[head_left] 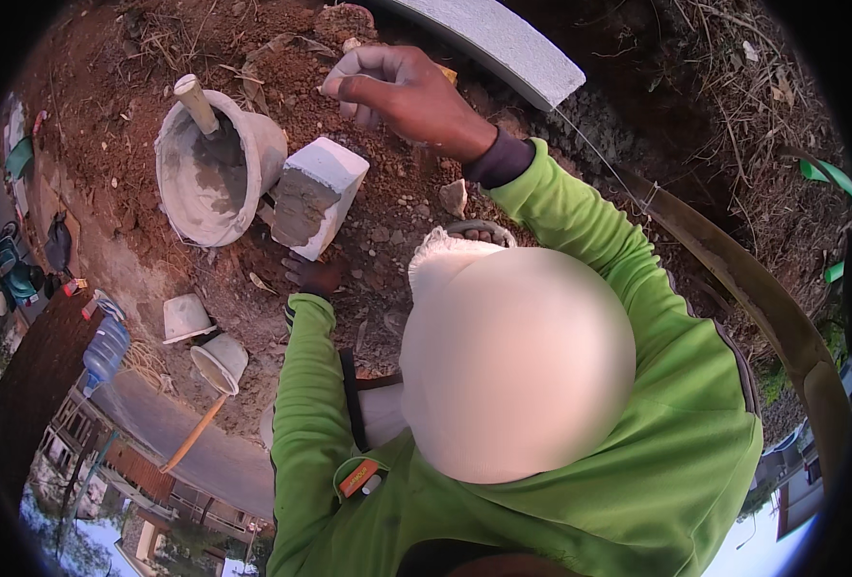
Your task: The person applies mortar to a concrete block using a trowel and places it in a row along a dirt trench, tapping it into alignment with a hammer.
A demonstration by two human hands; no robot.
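Observation:
A pale building block (322,197) stands tilted over the soil, with grey mortar spread on one face. At its lower edge is my left hand (316,277), gripping it from below; part of the fingers is hidden by the block and shadow. My right hand (387,88) is raised above the soil beyond the block, its fingers curled in with thumb and forefinger close together. What it holds, if anything, I cannot make out. Left of the block, a mortar-crusted bucket (270,144) leans toward me with wet mortar inside and a wooden handle (195,104) sticking out.
A long pale block (503,48) lies at the far edge, with a taut string (594,149) running from its corner. A curved brown board (734,260) lies right. Two small buckets (187,317), a wooden tool handle (195,433) and a blue water bottle (106,351) are at left.

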